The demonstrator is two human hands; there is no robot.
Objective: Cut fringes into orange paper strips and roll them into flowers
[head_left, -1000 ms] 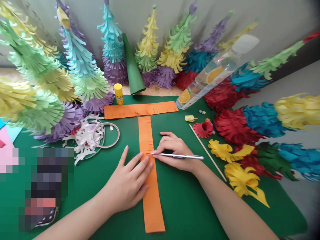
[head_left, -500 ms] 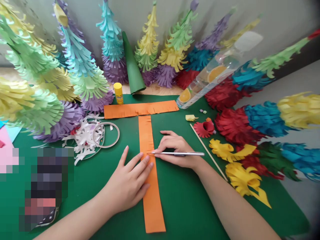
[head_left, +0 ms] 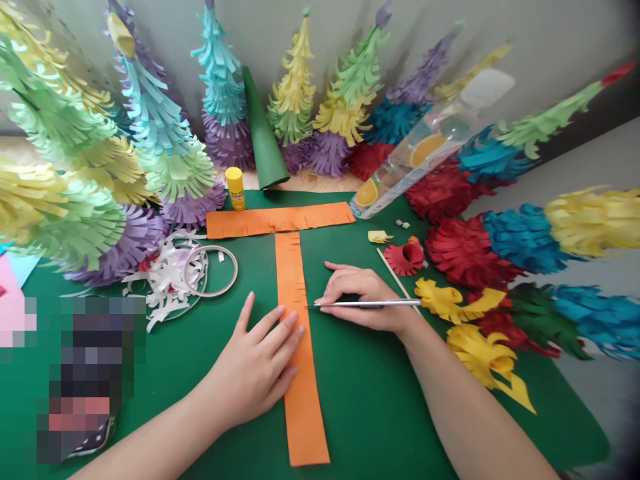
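An upright orange paper strip (head_left: 306, 400) lies on the green mat, with short slits along the upper part of its right edge. My left hand (head_left: 263, 363) rests flat across the strip's middle, fingers spread and pressing on it. Pinched between my right hand's (head_left: 360, 297) fingers is a slim silver pen-shaped craft knife (head_left: 370, 304); its thin tip points left at the strip's right edge. Above lies a second orange strip (head_left: 280, 220), set crosswise, its lower edge partly slit.
Fringed paper trees (head_left: 220, 80) surround the green mat (head_left: 200, 373). Behind the strips stand a yellow glue stick (head_left: 235, 190), a green paper cone (head_left: 265, 140) and a plastic bottle (head_left: 415, 150). A tape ring (head_left: 235, 267) lies left; a thin stick (head_left: 395, 273) and yellow fringed pieces (head_left: 480, 353) lie right.
My right hand has drawn the craft knife a little to the right, its tip moving from on the strip to its right edge. My left hand stays on the strip.
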